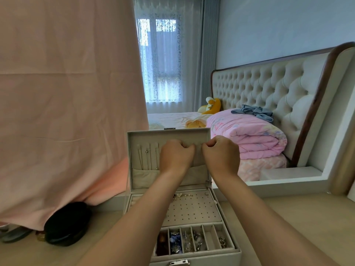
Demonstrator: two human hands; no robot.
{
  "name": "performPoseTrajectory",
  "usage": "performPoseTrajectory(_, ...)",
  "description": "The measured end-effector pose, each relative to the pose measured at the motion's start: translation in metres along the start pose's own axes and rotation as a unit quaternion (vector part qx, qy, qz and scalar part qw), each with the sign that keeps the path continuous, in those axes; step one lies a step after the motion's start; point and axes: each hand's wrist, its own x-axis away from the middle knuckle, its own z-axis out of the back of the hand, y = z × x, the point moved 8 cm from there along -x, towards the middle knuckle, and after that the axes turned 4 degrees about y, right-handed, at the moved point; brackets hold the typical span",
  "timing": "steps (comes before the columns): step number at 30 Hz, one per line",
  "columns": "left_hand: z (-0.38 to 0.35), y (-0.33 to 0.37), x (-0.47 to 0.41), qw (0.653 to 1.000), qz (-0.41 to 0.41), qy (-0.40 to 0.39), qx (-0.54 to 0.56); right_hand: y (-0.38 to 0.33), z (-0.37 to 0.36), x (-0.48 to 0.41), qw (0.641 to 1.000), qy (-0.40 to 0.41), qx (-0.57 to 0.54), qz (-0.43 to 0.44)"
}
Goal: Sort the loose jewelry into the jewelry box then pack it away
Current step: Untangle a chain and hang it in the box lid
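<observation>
Jewelry box [194, 254] sits on pale tabletop [292, 231], lid [146, 139] upright. Front compartments of box hold rings and other small jewelry [189, 241]. Perforated panel [194, 208] behind them carries few pieces at far edge. Left hand [176, 156] and right hand [221, 153] sit side by side against lid lining, fingers curled inward. Possibly pinching something, but knuckles hide it, so cannot tell. Black round case [67, 223] lies left of box. Pink cloth [67, 93] hangs behind-left of box, folded pink quilt [247, 135] behind-right.

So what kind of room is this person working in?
Most likely a bedroom: a bed with a tufted headboard, a folded pink quilt on it, and a curtained window behind.
</observation>
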Motion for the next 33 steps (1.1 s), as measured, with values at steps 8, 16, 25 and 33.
performPoseTrajectory(8,-0.008,-0.014,0.020,0.985,0.074,-0.117,0.106,0.020,-0.014,0.024,0.970,-0.191,-0.108,-0.107)
performPoseTrajectory(16,0.009,0.001,0.054,0.956,0.069,-0.243,0.146,0.005,-0.022,0.053,0.859,-0.360,-0.287,-0.223)
performPoseTrajectory(25,0.013,-0.011,0.063,0.973,0.045,-0.209,0.091,-0.004,0.015,0.025,0.914,-0.294,-0.245,-0.138)
performPoseTrajectory(33,-0.017,0.005,0.081,0.943,0.057,-0.290,0.152,-0.006,0.014,0.022,0.941,-0.288,-0.169,-0.049)
